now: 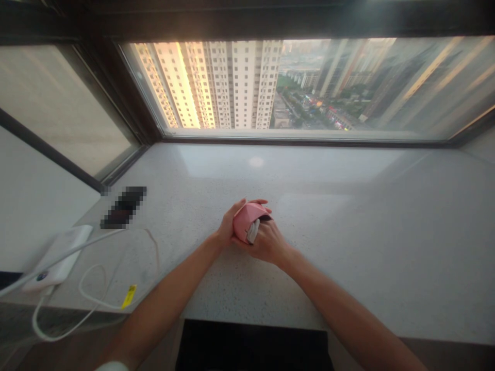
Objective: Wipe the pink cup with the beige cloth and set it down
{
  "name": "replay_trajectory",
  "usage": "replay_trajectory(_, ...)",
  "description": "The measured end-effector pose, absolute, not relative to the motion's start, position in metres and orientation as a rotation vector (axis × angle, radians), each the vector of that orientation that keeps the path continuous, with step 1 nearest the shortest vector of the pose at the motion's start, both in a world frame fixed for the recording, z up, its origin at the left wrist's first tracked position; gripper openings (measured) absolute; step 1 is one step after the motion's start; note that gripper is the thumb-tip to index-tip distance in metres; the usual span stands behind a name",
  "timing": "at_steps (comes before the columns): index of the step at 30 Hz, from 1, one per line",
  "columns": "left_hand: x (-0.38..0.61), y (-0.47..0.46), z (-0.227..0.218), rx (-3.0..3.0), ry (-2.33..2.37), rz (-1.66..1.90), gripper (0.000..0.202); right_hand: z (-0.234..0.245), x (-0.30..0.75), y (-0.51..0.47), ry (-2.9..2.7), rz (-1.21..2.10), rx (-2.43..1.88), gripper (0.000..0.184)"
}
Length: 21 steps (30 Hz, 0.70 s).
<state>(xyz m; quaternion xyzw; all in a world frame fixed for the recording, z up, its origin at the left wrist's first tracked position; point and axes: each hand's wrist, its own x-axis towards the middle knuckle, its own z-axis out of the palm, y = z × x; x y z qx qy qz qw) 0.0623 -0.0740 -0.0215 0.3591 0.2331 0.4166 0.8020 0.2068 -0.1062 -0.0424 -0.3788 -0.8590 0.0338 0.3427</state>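
Both my hands meet over the middle of a pale speckled stone sill (348,247). Between them is a small pink object (247,219), rounded like a pouch or case, with a light grey piece showing at its lower edge. My left hand (229,226) wraps its fingers round the object's left side and top. From below and the right, my right hand (266,241) grips it with curled fingers. What the object is exactly I cannot make out.
A white power bank (58,257) with a white cable (93,293) and a yellow tag (130,296) lies at the sill's left. A blurred-out dark item (124,206) lies beyond it. A large window (294,87) behind the sill shows high-rise buildings. A dark surface (251,345) sits below the front edge.
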Motion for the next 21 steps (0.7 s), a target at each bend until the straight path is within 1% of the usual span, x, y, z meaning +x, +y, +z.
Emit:
replay_trajectory(3, 0.061, -0.076, -0.024, 0.766, 0.49, 0.876, 0.069, -0.047, 0.207, -0.106, -2.188, 0.122, -1.01, 0.041)
replay_trajectory(6, 0.062, -0.077, -0.025, 0.778, 0.474, 0.911, 0.077, -0.044, 0.207, -0.107, -2.089, 0.259, -0.987, 0.039)
replay_trajectory(8, 0.065, -0.078, -0.024, 0.831, 0.469, 0.99, 0.08, -0.038, 0.205, -0.11, -1.97, 0.444, -0.953, 0.034)
replay_trajectory(11, 0.07, -0.083, -0.023, 0.994, 0.504, 1.145, 0.079, -0.025, 0.202, -0.115, -1.694, 0.895, -0.884, 0.029)
replay_trajectory(13, 0.073, -0.089, -0.022, 1.148, 0.55, 1.308, 0.075, -0.017, 0.2, -0.118, -1.471, 1.181, -0.841, 0.033)
replay_trajectory(16, 0.073, -0.099, -0.02, 1.436, 0.607, 1.514, 0.076, -0.011, 0.198, -0.117, -1.157, 1.455, -0.832, 0.039)
replay_trajectory(19, 0.067, -0.104, -0.02, 1.705, 0.597, 1.501, 0.085, -0.01, 0.201, -0.111, -0.979, 1.635, -0.879, 0.046)
replay_trajectory(21, 0.06, -0.1, -0.021, 1.824, 0.552, 1.385, 0.082, -0.012, 0.205, -0.106, -1.08, 1.587, -0.938, 0.054)
